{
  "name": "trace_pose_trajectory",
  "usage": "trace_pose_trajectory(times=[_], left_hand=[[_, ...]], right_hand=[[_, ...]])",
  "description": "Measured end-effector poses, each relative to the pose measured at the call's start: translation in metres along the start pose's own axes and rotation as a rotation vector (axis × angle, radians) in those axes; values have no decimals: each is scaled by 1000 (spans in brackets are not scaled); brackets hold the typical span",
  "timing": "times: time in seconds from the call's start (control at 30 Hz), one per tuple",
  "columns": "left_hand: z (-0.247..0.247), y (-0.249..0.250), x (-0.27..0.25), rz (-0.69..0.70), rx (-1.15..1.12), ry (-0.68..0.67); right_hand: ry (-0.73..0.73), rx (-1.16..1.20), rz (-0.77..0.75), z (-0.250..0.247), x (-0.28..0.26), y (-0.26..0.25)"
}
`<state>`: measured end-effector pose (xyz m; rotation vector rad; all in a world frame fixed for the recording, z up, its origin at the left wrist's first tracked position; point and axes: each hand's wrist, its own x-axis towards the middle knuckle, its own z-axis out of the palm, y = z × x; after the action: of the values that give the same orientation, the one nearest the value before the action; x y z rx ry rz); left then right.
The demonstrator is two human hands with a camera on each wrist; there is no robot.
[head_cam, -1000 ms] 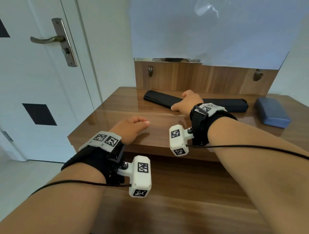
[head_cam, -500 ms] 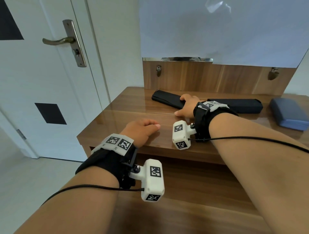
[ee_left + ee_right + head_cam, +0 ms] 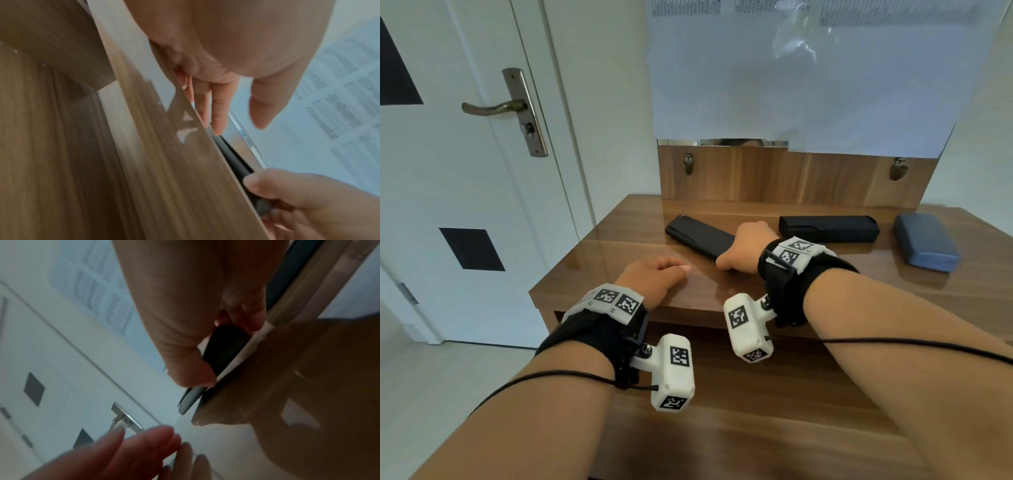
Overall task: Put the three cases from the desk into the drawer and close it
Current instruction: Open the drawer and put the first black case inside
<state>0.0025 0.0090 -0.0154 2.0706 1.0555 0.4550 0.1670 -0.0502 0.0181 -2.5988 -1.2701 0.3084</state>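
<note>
Right hand (image 3: 748,248) apparently grips black case (image 3: 697,236) near desk (image 3: 619,246) edge.

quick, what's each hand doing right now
Left hand: open, resting on the desk, holding nothing.
Right hand: gripping the near end of the left black case.

A white panelled door (image 3: 465,192) with a metal lever handle (image 3: 493,109) stands left. Pale walls, a printed paper sheet (image 3: 801,78) taped above a wooden back panel (image 3: 791,178), light floor (image 3: 431,383).
</note>
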Motion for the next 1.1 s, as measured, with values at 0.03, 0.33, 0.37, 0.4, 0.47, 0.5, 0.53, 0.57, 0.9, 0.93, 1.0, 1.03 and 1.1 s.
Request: trace_pose_trajectory(times=[0.03,0.33,0.37,0.4,0.47,0.5,0.53,0.57,0.9,0.93,1.0,1.03,1.1], left_hand=[[-2,1,-4,12,-41,22],[-8,-10,-58,1,-456,377],[-5,-12,-65,-18,-493,390],[-2,-15,-70,-43,-550,395],[2,-19,-74,-136,-724,403],[0,-21,-77,-190,-817,404],[0,-25,-78,-238,-893,395],[-1,-29,-80,-279,-942,378],[0,-61,-89,-550,-961,442],[3,-78,-79,-577,-967,455],[5,-100,-73,-603,-964,435],[5,-104,-75,-620,-950,411],[1,-91,-98,-631,-932,358]], right_hand=[[-6,28,-6,0,-7,3],[66,319,-234,9,-91,26],[66,327,-271,12,-99,26],[57,344,-296,15,-105,26],[26,387,-311,24,-116,26],[6,397,-319,29,-120,25],[-11,399,-326,33,-124,24],[-24,399,-339,36,-127,24],[-145,365,-389,56,-140,12],[-144,363,-390,58,-141,11],[-141,344,-398,60,-144,8],[-137,331,-404,61,-145,7],[-145,315,-405,63,-147,2]])
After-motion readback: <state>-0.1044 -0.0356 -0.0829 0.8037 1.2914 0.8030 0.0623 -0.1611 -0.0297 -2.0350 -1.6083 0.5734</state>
